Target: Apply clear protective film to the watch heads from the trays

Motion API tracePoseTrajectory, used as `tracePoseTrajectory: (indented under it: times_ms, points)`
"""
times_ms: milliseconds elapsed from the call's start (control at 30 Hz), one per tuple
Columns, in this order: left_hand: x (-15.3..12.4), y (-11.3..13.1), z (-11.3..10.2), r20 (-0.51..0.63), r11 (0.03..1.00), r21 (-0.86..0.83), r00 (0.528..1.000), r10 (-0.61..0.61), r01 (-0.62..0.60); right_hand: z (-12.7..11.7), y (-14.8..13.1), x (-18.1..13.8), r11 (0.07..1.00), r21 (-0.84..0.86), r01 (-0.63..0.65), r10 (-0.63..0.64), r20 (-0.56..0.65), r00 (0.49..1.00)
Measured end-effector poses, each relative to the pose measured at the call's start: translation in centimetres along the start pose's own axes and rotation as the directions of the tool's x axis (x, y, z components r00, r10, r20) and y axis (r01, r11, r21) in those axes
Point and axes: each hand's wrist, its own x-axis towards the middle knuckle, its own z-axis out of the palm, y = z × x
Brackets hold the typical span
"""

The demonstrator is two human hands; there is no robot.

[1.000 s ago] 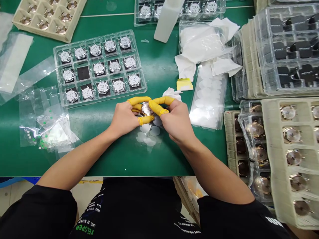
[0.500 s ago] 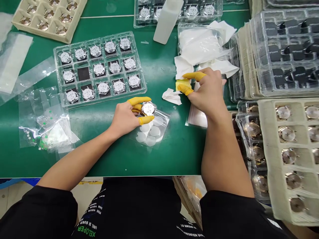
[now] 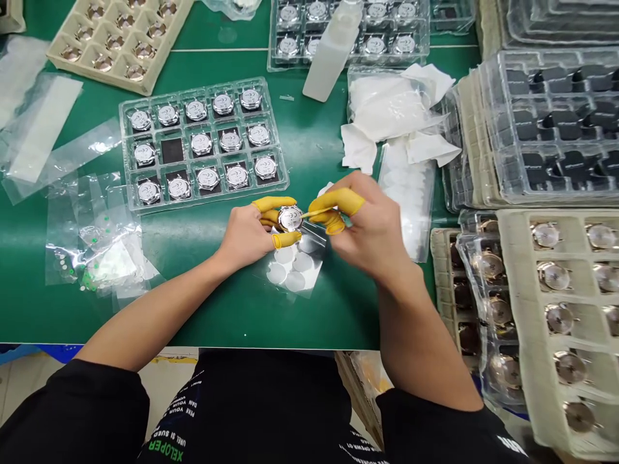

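My left hand [image 3: 251, 231], with yellow finger cots, grips a round silver watch case [image 3: 290, 218] just above the green mat. My right hand [image 3: 367, 225], also in finger cots, pinches a thin yellow strip whose tip touches the watch case. Under both hands lies a clear bag of round white discs [image 3: 293, 265]. Beyond my left hand sits a clear tray [image 3: 126, 154] holding several watch cases, with one or two black pockets bare.
White wipes [image 3: 396, 109] and a white bottle [image 3: 330, 59] lie behind my right hand. Stacked clear trays [image 3: 556, 122] and beige trays of watch cases [image 3: 561, 309] fill the right side. Another beige tray [image 3: 116, 42] sits far left, loose plastic bags [image 3: 91, 238] at left.
My right hand reached out to the yellow pad by the wipes, then came back to the watch case holding a thin yellow strip. My left hand kept the watch case in place.
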Motion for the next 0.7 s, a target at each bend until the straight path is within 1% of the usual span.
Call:
tracePoseTrajectory:
  times_ms: [67, 133, 233, 333, 400, 467, 533, 600, 633, 700]
  points:
    - [0.0, -0.1, 0.0, 0.001, 1.0, -0.016, 1.0, -0.006, 0.006, 1.4, -0.6, -0.4, 0.986, -0.146, 0.079, -0.076, 0.026, 0.997]
    - [0.0, -0.1, 0.0, -0.002, 1.0, 0.0, 1.0, 0.001, -0.001, 2.4, -0.5, -0.6, 0.968, -0.228, 0.105, -0.099, 0.037, 0.994]
    - [0.0, 0.0, 0.0, 0.008, 0.998, 0.059, 1.0, 0.026, -0.027, 3.5, -0.3, -0.3, 0.948, -0.306, 0.091, -0.092, 0.011, 0.996]
    - [-0.1, 0.3, 0.0, 0.014, 0.995, 0.09, 0.999, 0.049, -0.05, 4.5, -0.4, 0.2, 0.934, -0.354, 0.042, -0.069, -0.063, 0.996]
    - [-0.2, 0.3, 0.0, 0.005, 0.996, 0.079, 0.999, 0.051, -0.051, 4.8, -0.5, 0.6, 0.945, -0.327, 0.005, -0.042, -0.107, 0.993]
    - [-0.2, 0.2, 0.0, -0.002, 0.998, 0.052, 0.999, 0.037, -0.037, 4.5, -0.5, 0.9, 0.977, -0.209, -0.052, 0.024, -0.134, 0.991]
    - [-0.2, 0.1, 0.0, -0.001, 1.0, 0.016, 1.0, 0.02, -0.02, 3.4, -0.2, 1.0, 0.99, -0.045, -0.133, 0.125, -0.155, 0.98]
    - [-0.1, 0.0, 0.0, 0.002, 1.0, 0.001, 1.0, 0.008, -0.008, 2.0, 0.2, 1.0, 0.981, 0.057, -0.187, 0.194, -0.177, 0.965]
    - [-0.1, -0.1, 0.0, -0.001, 1.0, 0.002, 1.0, 0.006, -0.006, 1.3, 0.4, 0.9, 0.979, 0.062, -0.193, 0.202, -0.186, 0.962]
    - [0.0, 0.0, 0.0, -0.007, 1.0, 0.009, 1.0, 0.006, -0.006, 0.3, 0.8, 0.6, 0.985, 0.019, -0.169, 0.17, -0.173, 0.97]
